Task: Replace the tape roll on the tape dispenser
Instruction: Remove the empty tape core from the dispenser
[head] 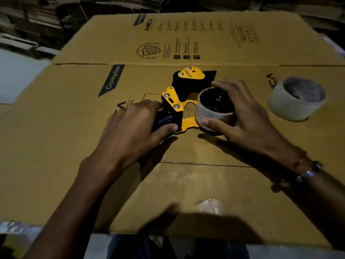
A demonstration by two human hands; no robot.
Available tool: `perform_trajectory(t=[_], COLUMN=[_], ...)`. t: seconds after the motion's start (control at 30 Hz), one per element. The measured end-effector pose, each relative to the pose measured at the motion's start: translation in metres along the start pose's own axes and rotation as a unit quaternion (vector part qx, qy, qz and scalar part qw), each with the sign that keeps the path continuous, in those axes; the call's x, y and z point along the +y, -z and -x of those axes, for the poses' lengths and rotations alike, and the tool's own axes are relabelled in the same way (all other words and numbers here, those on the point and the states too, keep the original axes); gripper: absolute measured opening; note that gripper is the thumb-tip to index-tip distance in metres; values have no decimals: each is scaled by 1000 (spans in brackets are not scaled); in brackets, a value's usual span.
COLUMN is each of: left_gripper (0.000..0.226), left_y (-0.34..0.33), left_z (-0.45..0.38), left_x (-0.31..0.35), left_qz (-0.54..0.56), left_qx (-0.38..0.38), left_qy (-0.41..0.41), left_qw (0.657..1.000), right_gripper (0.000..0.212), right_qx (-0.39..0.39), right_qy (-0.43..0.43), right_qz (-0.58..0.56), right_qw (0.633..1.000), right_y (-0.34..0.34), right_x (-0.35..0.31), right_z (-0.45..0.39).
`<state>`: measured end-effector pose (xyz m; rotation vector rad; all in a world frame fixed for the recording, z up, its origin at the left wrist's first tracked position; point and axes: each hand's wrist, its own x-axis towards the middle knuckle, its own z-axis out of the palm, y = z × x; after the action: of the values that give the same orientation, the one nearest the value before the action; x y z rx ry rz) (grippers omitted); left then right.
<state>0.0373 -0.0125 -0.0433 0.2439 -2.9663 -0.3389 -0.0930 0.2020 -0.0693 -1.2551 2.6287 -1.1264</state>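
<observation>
Grip status, as we read it: right hand [242, 116] clasps the spent core [214, 111] seated on the dispenser [179, 101], while left hand [138, 126] clenches its handle, all lying on the cardboard-covered worktop [56, 146]. We judge removal is in hand; next the core needs a straight pull off the hub, then the fresh tape roll [295, 100], standing well apart to the right, must be fetched.

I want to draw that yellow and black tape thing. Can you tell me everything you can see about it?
The tape dispenser lies on its side on flattened brown cardboard. It has yellow side plates that look like metal, held by silver screws, plus black parts and a black handle. The left hand grips the handle. The right hand wraps around the nearly empty roll on its hub, thumb on the roll's near side.
</observation>
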Motion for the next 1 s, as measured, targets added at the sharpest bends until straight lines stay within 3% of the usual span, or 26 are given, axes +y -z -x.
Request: perform_trajectory(t=[0.43,0.63,0.8,1.0], left_gripper=[53,50,42,39], left_y=[-7,-18,-25,-28], left_z=[17,51,70,84], left_x=[-12,-9,-10,-2], left_qz=[53,12,11,40], left_qx=[34,151,240,296], left_qy=[-34,-61,-75,-56], left_qw=[997,987,968,953], right_gripper=[100,110,105,107], right_qx=[8,45,105,159], right_qy=[-51,-19,65,113], right_qz=[-112,-43,49,31], right_qw=[992,998,991,980], right_y=[-2,-10,-18,-22], right_x=[-10,-23,-39,-50], right_z=[24,55,76,91])
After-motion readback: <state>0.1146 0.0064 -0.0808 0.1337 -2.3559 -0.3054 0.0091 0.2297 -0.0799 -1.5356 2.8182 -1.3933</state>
